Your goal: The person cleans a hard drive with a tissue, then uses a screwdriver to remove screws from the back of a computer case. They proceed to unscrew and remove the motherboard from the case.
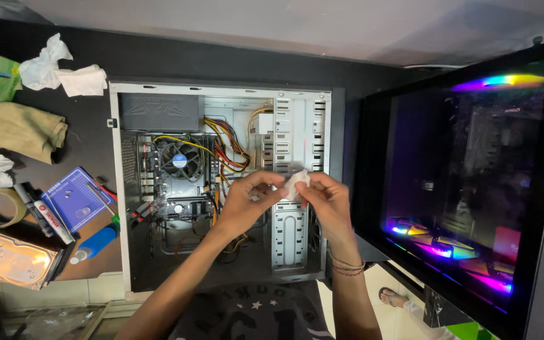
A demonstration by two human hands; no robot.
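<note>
Big black glass-sided computer tower with rainbow lighting [467, 182] fills the right. Centre stage, the open grey metal computer case [221, 182] lies on its side, round black cooling fan [179, 160] and yellow-red wire bundle [225, 148] exposed. Both forearms reach up from the bottom edge, bent inward, meeting above the case's drive bays. Left hand [243, 203] pinches with fingertips curled tight; right hand [325, 198], red thread bands at the wrist, pinches back. Between them, gripped by both: a small crumpled white tissue wad [296, 182], held above the case.
</note>
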